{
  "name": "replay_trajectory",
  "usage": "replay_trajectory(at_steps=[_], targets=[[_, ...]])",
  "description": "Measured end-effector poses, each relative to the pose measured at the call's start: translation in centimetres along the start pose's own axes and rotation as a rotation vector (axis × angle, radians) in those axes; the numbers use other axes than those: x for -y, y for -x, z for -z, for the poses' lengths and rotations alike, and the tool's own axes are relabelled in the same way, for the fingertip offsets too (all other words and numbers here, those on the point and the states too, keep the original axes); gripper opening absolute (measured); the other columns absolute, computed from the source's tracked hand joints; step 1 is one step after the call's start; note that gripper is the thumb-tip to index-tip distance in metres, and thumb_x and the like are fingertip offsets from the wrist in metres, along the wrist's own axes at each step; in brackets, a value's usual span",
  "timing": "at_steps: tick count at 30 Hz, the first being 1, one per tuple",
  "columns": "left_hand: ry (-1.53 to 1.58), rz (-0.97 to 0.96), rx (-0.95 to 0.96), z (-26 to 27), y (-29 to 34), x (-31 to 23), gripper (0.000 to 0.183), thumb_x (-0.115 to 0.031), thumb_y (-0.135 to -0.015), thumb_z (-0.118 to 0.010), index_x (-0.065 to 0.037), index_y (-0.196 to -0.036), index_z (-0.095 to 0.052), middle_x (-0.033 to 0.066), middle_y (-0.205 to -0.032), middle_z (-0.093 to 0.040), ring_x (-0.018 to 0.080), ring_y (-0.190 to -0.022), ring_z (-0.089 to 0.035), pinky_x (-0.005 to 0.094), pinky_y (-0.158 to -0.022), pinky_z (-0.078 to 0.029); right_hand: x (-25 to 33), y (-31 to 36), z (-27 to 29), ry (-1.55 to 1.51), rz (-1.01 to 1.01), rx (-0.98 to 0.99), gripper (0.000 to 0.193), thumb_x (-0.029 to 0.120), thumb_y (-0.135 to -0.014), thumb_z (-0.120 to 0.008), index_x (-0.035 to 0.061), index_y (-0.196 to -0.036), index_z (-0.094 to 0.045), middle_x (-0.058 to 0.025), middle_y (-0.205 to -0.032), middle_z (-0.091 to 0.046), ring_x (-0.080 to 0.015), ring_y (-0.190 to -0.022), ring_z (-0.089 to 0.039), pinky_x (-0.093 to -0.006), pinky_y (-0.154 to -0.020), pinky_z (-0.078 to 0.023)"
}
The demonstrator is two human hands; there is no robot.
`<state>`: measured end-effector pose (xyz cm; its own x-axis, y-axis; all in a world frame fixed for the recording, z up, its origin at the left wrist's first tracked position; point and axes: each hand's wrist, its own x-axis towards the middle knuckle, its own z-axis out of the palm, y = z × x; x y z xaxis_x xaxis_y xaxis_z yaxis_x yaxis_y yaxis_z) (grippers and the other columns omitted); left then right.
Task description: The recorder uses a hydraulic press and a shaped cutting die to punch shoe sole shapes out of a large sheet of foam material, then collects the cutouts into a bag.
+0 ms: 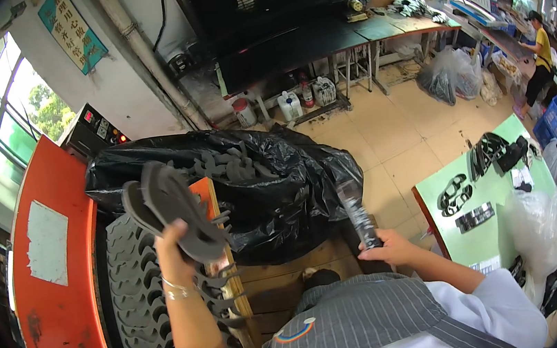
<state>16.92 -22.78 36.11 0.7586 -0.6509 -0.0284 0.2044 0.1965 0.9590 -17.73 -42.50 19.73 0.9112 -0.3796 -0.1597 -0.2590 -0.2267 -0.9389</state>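
My left hand [175,250] is raised over the machine and grips dark grey shoe soles [184,210], at least two of them lying against each other. Below that hand, rows of similar grey soles [137,296] stand packed side by side next to a wooden board [240,304]. On the right, my right hand [393,249] is closed round the near end of a long, narrow dark tool [358,216] with a speckled whitish side, perhaps a brush; its exact kind is unclear. More grey soles [239,165] lie in a big black plastic bag [282,201] in front of me.
An orange machine panel [50,271] with a green button rises at the left. To the right, a pale green table [464,186] bears sandals [455,195] and a clear plastic bag [548,217]. Across the tiled floor stand a dark bench [291,54] and white jugs [289,105]. Another person [541,58] works far right.
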Motion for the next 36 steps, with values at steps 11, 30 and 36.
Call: replay_trajectory(at_steps=[11, 30, 36], targets=[[0.49, -0.014, -0.435, 20.4, -28.4, 3.5, 0.034, -0.033, -0.084, -0.067, -0.007, -0.105, -0.061, 0.0092, -0.101, -0.065, 0.0282, -0.093, -0.063, 0.0444, -0.09, -0.047, 0.6, -14.9, 2.6, -0.722, -0.329, -0.482, 0.024, 0.005, -0.079, -0.072, 0.005, -0.096, -0.055, -0.0038, -0.08, -0.061, -0.0132, -0.07, -0.058, -0.0283, -0.064, -0.048], [-0.635, 0.399, -0.213, 20.9, -28.5, 10.8, 0.061, -0.025, -0.081, -0.072, 0.001, -0.131, -0.05, 0.0163, -0.128, -0.056, 0.0224, -0.119, -0.052, 0.0332, -0.101, -0.039, -14.3, -60.8, 6.7, 0.253, -0.823, -0.339, 0.123, 0.077, -0.06, -0.066, -0.0134, -0.137, -0.034, -0.0301, -0.139, -0.04, -0.0398, -0.129, -0.042, -0.0445, -0.106, -0.035], [-0.904, 0.473, 0.055, 20.0, -29.0, 9.7, 0.063, -0.033, -0.077, -0.075, -0.006, -0.13, -0.054, 0.013, -0.129, -0.057, 0.0258, -0.128, -0.044, 0.0378, -0.11, -0.024, -17.7, -66.0, 3.1, 0.296, -0.898, -0.221, 0.126, 0.075, -0.054, -0.072, -0.0081, -0.14, -0.031, -0.0289, -0.144, -0.029, -0.0427, -0.13, -0.038, -0.0471, -0.105, -0.036]])
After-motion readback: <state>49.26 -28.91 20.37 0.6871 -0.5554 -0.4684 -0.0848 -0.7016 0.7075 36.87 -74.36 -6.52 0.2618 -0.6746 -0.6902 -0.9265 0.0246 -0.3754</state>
